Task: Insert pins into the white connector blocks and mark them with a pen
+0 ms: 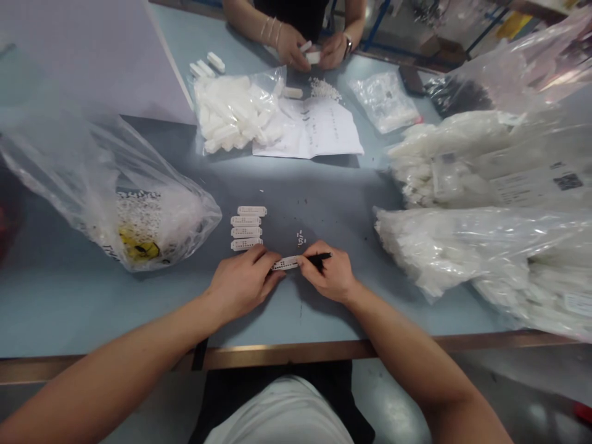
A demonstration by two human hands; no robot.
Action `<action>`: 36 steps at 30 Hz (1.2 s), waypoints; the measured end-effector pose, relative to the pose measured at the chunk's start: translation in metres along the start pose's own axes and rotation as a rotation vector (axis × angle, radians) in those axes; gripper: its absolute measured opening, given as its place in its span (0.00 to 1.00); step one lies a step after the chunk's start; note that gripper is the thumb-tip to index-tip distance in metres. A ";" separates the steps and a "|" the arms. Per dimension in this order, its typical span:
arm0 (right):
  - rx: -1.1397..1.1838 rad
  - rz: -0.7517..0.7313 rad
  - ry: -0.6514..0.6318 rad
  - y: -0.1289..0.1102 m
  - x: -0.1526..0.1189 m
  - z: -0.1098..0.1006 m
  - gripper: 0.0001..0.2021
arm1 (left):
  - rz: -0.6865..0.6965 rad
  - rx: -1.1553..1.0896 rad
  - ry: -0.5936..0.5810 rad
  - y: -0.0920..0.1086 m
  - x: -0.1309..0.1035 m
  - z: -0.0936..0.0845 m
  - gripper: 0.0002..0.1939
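My left hand [247, 280] pinches the left end of a white perforated strip [287, 263] just above the table. At the strip's right end, my right hand [329, 272] is closed round a black pen-like tool [319, 256], its fingertips touching the strip. Several similar white strips [246, 232] lie stacked in a column just beyond my left hand. Small white pieces [300, 238] are scattered on the table beyond the held strip.
Clear bags of white parts [235, 114] lie at the back and right [430, 246]; another bag [152, 228] sits left. A paper sheet [319, 132] lies near the back. Across the table [115, 311], another person's hands [293, 49] hold white parts.
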State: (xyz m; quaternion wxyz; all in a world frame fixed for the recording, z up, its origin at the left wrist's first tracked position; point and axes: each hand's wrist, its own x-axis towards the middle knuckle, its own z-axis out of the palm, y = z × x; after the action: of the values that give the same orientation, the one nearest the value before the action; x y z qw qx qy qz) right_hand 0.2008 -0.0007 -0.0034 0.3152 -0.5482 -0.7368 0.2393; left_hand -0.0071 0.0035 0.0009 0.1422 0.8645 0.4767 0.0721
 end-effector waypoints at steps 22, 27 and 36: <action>0.100 0.120 -0.073 -0.013 0.006 0.004 0.11 | -0.009 -0.014 -0.033 0.000 0.001 -0.001 0.16; 0.082 0.094 -0.066 -0.013 0.006 0.005 0.09 | 0.001 0.019 -0.035 0.000 0.001 -0.001 0.16; -0.001 -0.082 -0.086 -0.012 0.007 0.008 0.11 | 0.010 0.015 -0.023 -0.001 0.001 0.000 0.14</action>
State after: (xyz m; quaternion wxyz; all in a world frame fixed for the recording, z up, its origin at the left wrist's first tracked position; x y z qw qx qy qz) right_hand 0.1855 0.0020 0.0011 0.2924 -0.5070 -0.7716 0.2492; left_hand -0.0072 0.0044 0.0003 0.1407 0.8688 0.4711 0.0592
